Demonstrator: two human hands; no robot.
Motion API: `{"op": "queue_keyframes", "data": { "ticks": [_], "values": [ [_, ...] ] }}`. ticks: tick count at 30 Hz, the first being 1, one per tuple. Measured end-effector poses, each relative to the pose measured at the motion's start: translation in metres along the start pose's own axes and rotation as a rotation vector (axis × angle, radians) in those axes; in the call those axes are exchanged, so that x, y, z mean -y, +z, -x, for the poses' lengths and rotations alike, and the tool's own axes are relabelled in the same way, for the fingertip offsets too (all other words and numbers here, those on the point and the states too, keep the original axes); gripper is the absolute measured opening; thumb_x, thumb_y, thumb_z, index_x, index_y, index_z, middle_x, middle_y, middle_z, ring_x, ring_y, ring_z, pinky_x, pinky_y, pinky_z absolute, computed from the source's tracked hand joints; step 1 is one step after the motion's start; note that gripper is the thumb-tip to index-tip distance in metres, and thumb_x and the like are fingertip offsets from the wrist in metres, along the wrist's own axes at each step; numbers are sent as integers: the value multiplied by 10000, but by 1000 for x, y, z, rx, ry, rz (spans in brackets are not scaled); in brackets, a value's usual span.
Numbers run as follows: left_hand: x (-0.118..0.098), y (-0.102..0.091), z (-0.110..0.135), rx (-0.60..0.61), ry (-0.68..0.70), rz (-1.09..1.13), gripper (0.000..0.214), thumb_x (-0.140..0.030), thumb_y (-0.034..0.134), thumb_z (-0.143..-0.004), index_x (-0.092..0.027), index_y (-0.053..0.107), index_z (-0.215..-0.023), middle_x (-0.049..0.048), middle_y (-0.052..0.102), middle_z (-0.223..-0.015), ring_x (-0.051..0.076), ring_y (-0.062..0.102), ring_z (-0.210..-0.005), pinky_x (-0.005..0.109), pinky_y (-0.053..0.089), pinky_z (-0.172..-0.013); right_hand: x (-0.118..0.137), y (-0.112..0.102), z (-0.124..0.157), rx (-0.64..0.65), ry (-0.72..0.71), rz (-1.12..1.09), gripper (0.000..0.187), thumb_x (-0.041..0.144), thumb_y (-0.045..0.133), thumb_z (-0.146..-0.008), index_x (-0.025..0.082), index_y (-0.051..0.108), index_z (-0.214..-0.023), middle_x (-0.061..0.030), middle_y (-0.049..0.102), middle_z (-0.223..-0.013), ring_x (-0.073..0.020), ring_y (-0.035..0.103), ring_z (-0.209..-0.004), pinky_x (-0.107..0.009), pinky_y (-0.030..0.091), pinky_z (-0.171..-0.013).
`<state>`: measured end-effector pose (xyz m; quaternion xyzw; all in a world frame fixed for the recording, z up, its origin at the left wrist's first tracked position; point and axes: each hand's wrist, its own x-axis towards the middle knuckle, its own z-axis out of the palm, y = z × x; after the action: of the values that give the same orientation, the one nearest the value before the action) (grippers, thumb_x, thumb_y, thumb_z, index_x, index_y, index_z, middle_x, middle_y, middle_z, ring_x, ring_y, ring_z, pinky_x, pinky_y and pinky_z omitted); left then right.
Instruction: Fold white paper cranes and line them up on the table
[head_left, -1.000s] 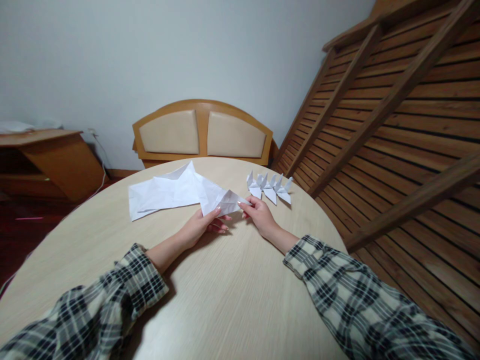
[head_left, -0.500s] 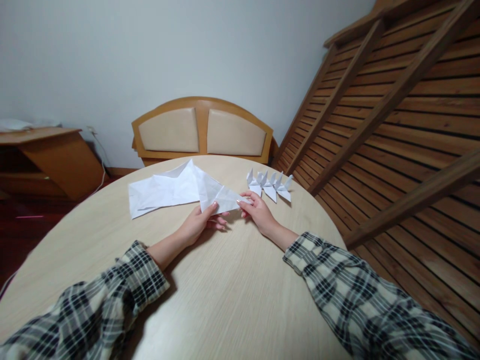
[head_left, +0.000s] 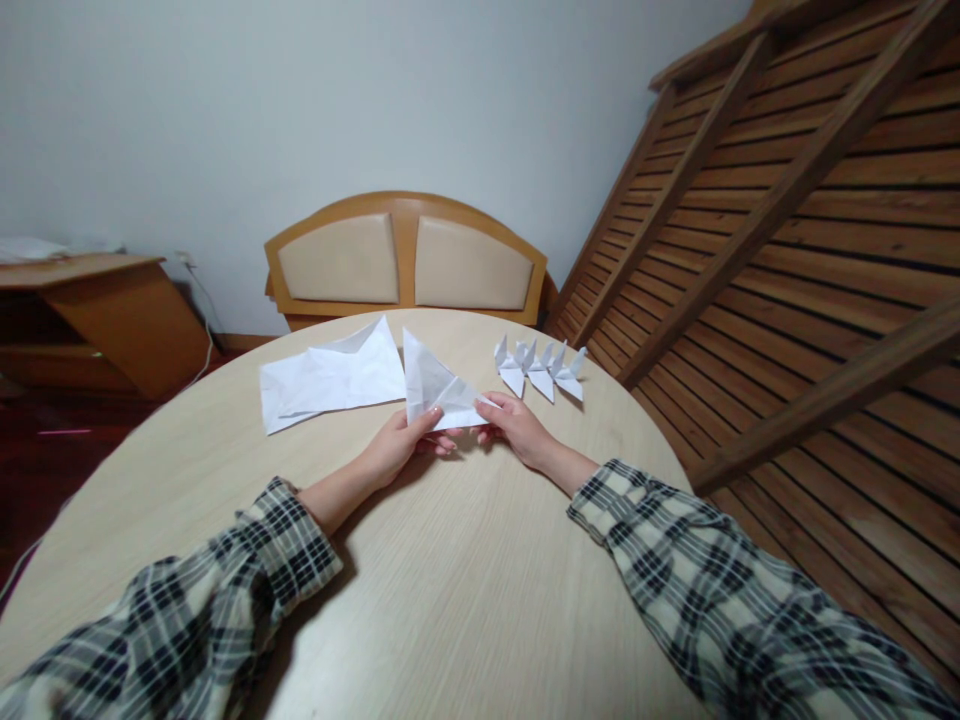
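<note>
In the head view, the left hand (head_left: pixel 394 452) and right hand (head_left: pixel 517 428) both pinch a folded white paper triangle (head_left: pixel 431 387), lifted above the round pale wooden worktop (head_left: pixel 450 570). Creased white sheets (head_left: pixel 330 375) lie far left; small white paper cranes (head_left: pixel 541 367) stand far right.

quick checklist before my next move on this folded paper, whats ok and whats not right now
1. Left hand grips the near edge of the folded paper: ok.
2. Right hand pinches its right tip: ok.
3. Far corner raised above the table: ok.
4. Loose sheets apart from the held piece: cannot tell, their edges meet in this view.
5. Small folded figures beyond the right hand, not touched: ok.
6. Creases lined up: cannot tell.
</note>
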<state>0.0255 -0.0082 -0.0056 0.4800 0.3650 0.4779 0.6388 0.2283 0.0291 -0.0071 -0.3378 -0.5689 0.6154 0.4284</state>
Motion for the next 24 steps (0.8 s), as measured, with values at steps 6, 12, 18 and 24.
{"op": "queue_keyframes", "data": {
  "ticks": [6, 12, 18, 24],
  "values": [
    [4, -3, -2, -29, -14, 8, 388, -444, 760, -808, -86, 716, -952, 119, 755, -821, 176, 691, -685, 287, 593, -672, -2, -1, 1, 34, 13, 81, 386, 494, 774, -740, 151, 642, -857, -21, 694, -655, -96, 608, -519, -200, 493, -475],
    [-1, 2, -1, -118, -27, 10, 335, -415, 746, -818, -86, 698, -854, 96, 734, -729, 159, 671, -621, 278, 589, -634, -1, 1, 0, 26, 10, 91, 344, 449, 760, -761, 150, 631, -873, -13, 695, -645, -89, 598, -471, -186, 474, -427],
    [-1, 3, -1, -146, 12, -55, 376, -457, 752, -792, -89, 680, -816, 86, 719, -681, 150, 665, -584, 253, 569, -599, -1, 2, 1, 39, 22, 92, 330, 443, 745, -783, 154, 626, -886, -10, 690, -633, -92, 596, -463, -182, 463, -414],
    [0, 0, -4, -246, 76, -43, 399, -488, 759, -762, -107, 661, -831, 81, 725, -732, 132, 653, -568, 235, 549, -579, -2, 1, 0, 25, 22, 29, 337, 494, 697, -829, 170, 603, -846, 8, 667, -591, -93, 597, -465, -196, 495, -452]
  ]
}}
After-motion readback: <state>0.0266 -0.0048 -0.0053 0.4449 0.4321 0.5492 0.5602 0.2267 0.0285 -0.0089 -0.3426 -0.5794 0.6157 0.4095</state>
